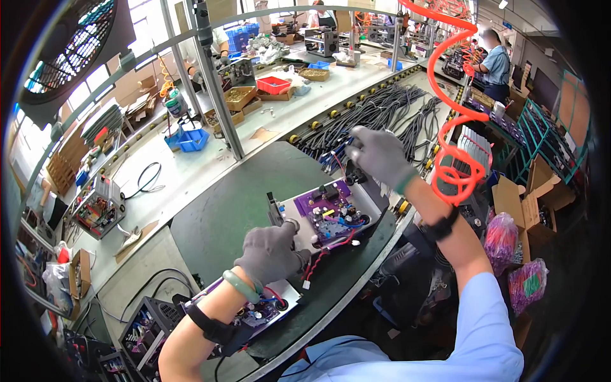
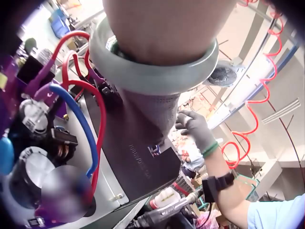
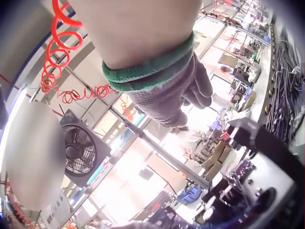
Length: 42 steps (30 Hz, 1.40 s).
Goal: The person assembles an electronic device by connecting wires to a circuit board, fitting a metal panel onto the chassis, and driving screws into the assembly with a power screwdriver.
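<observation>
A metal chassis (image 1: 304,219) carrying a purple circuit board (image 1: 328,213) lies on the dark green mat. My left hand (image 1: 270,251), in a grey glove, grips the chassis at its near left edge; in the left wrist view a dark panel (image 2: 136,157) hides most of those fingers. Red wires with a white connector (image 1: 307,284) hang off the near side. My right hand (image 1: 380,155), also gloved, is raised over the far end of the chassis. Its fingers (image 3: 202,88) are loosely bent and hold nothing visible. Below my left forearm sits a second purple board (image 1: 254,315).
Many dark cables (image 1: 382,118) lie along the conveyor beyond the mat. A coiled orange air hose (image 1: 458,169) hangs close to my right forearm. A metal post (image 1: 216,83) stands behind the mat. Blue bins (image 1: 193,140) and a red tray (image 1: 273,84) are farther back.
</observation>
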{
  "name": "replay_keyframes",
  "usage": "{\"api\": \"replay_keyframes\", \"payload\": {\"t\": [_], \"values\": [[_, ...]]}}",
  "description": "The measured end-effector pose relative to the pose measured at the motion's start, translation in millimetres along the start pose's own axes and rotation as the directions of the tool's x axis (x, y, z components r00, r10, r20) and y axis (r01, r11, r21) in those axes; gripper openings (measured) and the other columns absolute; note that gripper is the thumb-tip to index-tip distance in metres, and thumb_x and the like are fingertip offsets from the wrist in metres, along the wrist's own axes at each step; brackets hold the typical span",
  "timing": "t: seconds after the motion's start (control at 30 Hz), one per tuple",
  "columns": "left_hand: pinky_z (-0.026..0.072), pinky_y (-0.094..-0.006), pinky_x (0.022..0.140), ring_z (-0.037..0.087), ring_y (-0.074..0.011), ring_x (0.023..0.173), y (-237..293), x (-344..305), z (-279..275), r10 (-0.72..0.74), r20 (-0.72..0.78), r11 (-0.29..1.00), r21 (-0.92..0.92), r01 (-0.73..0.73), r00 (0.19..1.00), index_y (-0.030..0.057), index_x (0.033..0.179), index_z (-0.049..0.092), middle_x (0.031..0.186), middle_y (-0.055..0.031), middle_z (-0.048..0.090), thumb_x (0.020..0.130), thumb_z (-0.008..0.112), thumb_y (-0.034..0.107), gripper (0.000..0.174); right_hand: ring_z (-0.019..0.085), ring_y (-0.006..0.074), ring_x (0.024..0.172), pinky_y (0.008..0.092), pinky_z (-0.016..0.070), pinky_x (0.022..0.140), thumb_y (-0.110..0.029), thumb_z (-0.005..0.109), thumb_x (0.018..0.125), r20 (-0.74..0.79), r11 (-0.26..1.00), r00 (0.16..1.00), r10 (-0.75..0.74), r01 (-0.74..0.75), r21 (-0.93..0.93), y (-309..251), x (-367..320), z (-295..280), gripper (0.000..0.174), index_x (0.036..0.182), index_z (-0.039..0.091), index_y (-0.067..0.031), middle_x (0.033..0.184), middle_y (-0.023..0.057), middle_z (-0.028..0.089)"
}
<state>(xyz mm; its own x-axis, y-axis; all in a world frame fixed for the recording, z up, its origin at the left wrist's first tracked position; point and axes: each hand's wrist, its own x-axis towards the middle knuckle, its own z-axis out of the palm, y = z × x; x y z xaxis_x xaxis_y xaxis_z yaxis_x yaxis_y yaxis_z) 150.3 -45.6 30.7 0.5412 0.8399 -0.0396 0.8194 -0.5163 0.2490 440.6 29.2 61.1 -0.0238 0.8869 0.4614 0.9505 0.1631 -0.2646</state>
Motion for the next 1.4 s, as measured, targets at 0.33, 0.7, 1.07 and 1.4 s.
{"api": "replay_keyframes", "payload": {"t": [0.33,0.7,1.07,1.4], "values": [[0.0541,-0.0427,0.083,0.072,-0.0328,0.087,0.9,-5.7,-2.2,-0.033,0.011,0.998,-0.051,0.033,0.999,0.0099,0.118,0.065,0.089,-0.0113,0.074,0.079,0.073,0.048,0.054,0.073,0.0285,0.100,0.0398,0.0573,0.084,-0.015,0.068,0.081,0.571,0.996,0.817,0.087,-0.061,-0.064,1.6,81.6,112.7,0.029,0.108,0.076,-0.0075,0.108,0.0157,0.074],[0.0509,-0.0404,0.087,0.072,-0.0291,0.084,0.7,-4.3,1.1,-0.045,0.015,0.998,-0.047,0.046,0.999,0.0117,0.119,0.065,0.086,-0.0082,0.074,0.078,0.075,0.048,0.056,0.072,0.0268,0.091,0.0363,0.0557,0.082,-0.011,0.055,0.088,0.659,0.989,0.737,-0.147,0.090,0.119,-18.5,19.2,26.1,0.033,0.115,0.071,-0.0057,0.095,0.0171,0.074],[0.0505,-0.0388,0.081,0.070,-0.0283,0.073,-4.3,-5.8,12.1,0.037,-0.140,0.998,-0.042,-0.043,0.990,0.0122,0.112,0.069,0.077,-0.0060,0.072,0.074,0.076,0.045,0.051,0.073,0.0324,0.092,0.0450,0.0573,0.078,-0.016,0.067,0.077,0.784,0.858,0.620,-0.015,0.411,-0.308,-45.1,46.0,39.3,0.024,0.096,0.077,-0.0075,0.098,0.0159,0.075],[0.0521,-0.0423,0.075,0.070,-0.0318,0.076,-4.4,-5.3,13.0,0.049,-0.167,0.998,-0.031,-0.055,0.985,0.0118,0.108,0.069,0.075,-0.0062,0.071,0.073,0.079,0.042,0.048,0.074,0.0309,0.088,0.0444,0.0585,0.069,-0.012,0.072,0.076,0.833,0.587,0.520,-0.190,0.740,-0.328,-54.8,51.0,56.8,0.018,0.093,0.079,-0.0074,0.093,0.0141,0.075]]}}
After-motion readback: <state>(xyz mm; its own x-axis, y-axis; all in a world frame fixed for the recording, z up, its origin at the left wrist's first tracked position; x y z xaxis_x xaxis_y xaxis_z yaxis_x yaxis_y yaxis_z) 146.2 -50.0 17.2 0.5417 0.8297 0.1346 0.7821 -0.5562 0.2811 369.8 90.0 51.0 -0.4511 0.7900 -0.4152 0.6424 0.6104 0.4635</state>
